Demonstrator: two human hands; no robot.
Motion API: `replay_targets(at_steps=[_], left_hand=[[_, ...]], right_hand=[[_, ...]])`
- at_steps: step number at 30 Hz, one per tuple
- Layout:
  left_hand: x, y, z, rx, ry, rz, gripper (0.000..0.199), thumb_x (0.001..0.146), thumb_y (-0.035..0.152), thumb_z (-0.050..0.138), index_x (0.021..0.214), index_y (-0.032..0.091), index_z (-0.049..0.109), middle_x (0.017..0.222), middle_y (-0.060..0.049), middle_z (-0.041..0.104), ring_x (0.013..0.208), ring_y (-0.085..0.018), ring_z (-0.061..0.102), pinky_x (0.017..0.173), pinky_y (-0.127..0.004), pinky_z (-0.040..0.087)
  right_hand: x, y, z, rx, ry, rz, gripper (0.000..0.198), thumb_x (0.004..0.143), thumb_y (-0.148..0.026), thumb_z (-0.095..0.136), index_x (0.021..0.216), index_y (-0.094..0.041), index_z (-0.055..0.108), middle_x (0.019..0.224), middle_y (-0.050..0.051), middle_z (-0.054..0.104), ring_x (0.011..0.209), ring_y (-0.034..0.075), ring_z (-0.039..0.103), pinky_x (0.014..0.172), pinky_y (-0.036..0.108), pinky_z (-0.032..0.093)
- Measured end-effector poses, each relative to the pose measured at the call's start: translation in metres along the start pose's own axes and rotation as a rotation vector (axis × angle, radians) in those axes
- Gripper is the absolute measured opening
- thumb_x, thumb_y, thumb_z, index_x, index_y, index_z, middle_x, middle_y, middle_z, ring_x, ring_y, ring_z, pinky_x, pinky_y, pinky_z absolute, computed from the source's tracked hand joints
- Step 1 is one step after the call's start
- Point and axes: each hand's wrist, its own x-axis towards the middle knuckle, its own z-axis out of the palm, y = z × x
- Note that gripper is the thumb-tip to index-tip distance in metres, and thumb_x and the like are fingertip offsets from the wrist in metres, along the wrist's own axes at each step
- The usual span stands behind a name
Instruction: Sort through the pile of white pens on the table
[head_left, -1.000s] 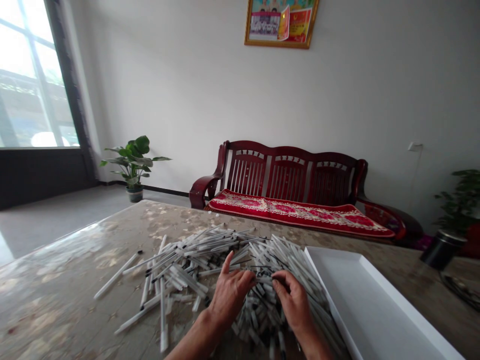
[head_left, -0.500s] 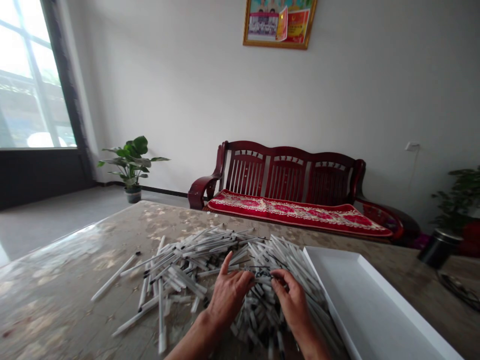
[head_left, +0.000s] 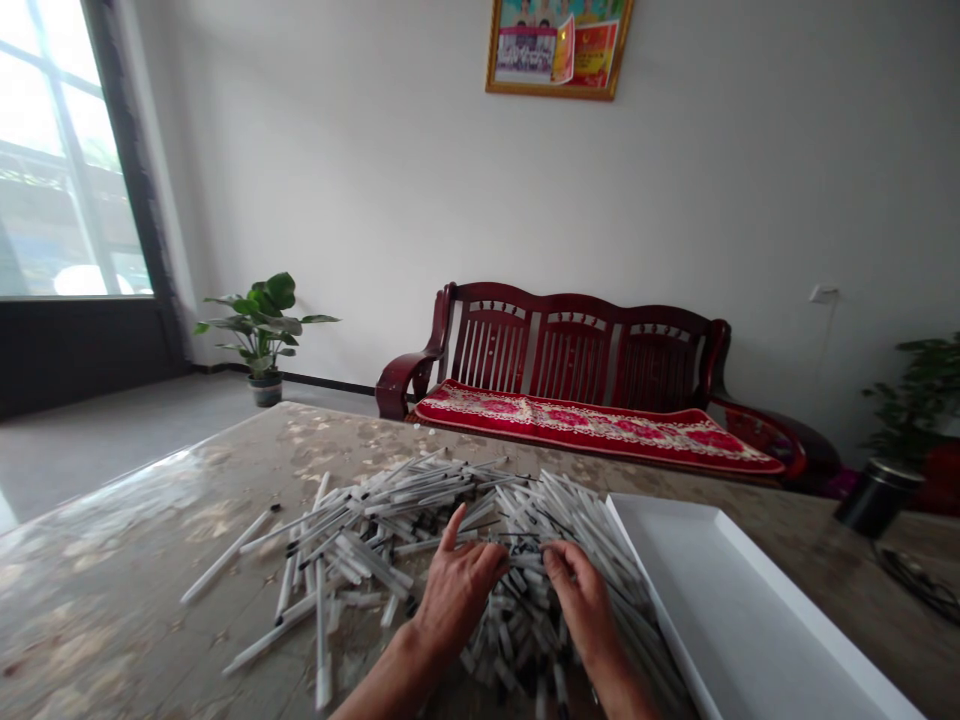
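Note:
My left hand [head_left: 459, 588] hovers over a heap of translucent white pens [head_left: 405, 492], thumb and fingers pinched while one finger sticks up. Facing it, my right hand [head_left: 589, 598] is closed in a pinch as well. A pale pen [head_left: 526, 562] spans the gap, one end at each hand's fingertips; its ends are hidden by the fingers. Below the hands lie several short clear pen caps [head_left: 517, 625], some with dark parts. More pens [head_left: 574, 505] lie side by side to the right of the heap.
A shallow white box [head_left: 739, 590] stands on the patterned tabletop [head_left: 150, 580] to the right of the pens. Beyond it are a black cylinder [head_left: 879, 498] and a dark cable [head_left: 919, 582]. Behind the table stands a red wooden bench [head_left: 574, 350]; a potted plant [head_left: 266, 325] is at left.
My right hand's fingers have drawn in slightly around the pen's end. My left hand, the heap and the box stay as they were.

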Motion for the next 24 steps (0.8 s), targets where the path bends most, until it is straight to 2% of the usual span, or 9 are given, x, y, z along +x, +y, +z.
replay_targets(at_steps=[3,6,12,17,21,24], left_hand=[[0.0002,0.0007,-0.0004,0.0,0.0,0.011,0.019,0.098,0.021,0.048,0.082,0.024,0.057,0.059,0.01,0.063,0.051,-0.01,0.062,0.119,-0.05,0.031],[0.0007,0.0005,-0.0011,-0.017,0.009,0.012,0.018,0.098,0.021,0.048,0.083,0.024,0.057,0.06,0.01,0.064,0.051,-0.01,0.063,0.119,-0.051,0.031],[0.001,-0.0045,-0.0004,-0.039,0.013,-0.019,0.019,0.096,0.018,0.048,0.081,0.024,0.056,0.061,0.01,0.065,0.051,-0.01,0.062,0.119,-0.05,0.031],[0.0005,-0.0055,-0.001,-0.048,0.026,-0.04,0.017,0.097,0.02,0.049,0.083,0.025,0.057,0.065,0.008,0.068,0.055,-0.011,0.065,0.119,-0.053,0.029],[0.0004,-0.0036,-0.0025,-0.02,0.02,-0.032,0.017,0.098,0.022,0.049,0.084,0.025,0.058,0.063,0.008,0.066,0.056,-0.011,0.065,0.118,-0.053,0.029],[0.0002,-0.0025,-0.0024,-0.018,0.004,-0.025,0.017,0.098,0.023,0.05,0.084,0.025,0.059,0.063,0.008,0.066,0.056,-0.011,0.064,0.119,-0.052,0.028]], right_hand=[[-0.0007,-0.0011,0.0008,-0.027,-0.001,0.006,0.037,0.086,-0.055,0.059,0.08,-0.021,0.073,0.076,0.004,0.073,0.075,0.022,0.067,0.07,0.029,0.052],[-0.0002,-0.0042,0.0002,0.021,0.012,-0.047,0.03,0.084,-0.048,0.062,0.084,-0.021,0.075,0.083,0.005,0.075,0.082,0.023,0.068,0.076,0.029,0.053],[0.0032,-0.004,-0.0028,0.092,0.08,-0.074,0.024,0.081,-0.042,0.064,0.084,-0.021,0.074,0.082,0.005,0.074,0.079,0.022,0.068,0.073,0.028,0.054],[0.0008,0.0002,-0.001,-0.004,0.039,-0.085,0.02,0.08,-0.034,0.063,0.091,-0.022,0.076,0.088,0.004,0.075,0.08,0.021,0.068,0.075,0.029,0.054],[-0.0014,-0.0025,-0.0005,-0.066,0.02,-0.137,0.023,0.086,-0.036,0.06,0.097,-0.024,0.076,0.094,0.005,0.074,0.086,0.021,0.068,0.078,0.029,0.053],[-0.0025,-0.0063,0.0002,-0.102,0.027,-0.176,0.025,0.091,-0.039,0.056,0.091,-0.023,0.075,0.091,0.006,0.074,0.088,0.022,0.068,0.079,0.03,0.052]])
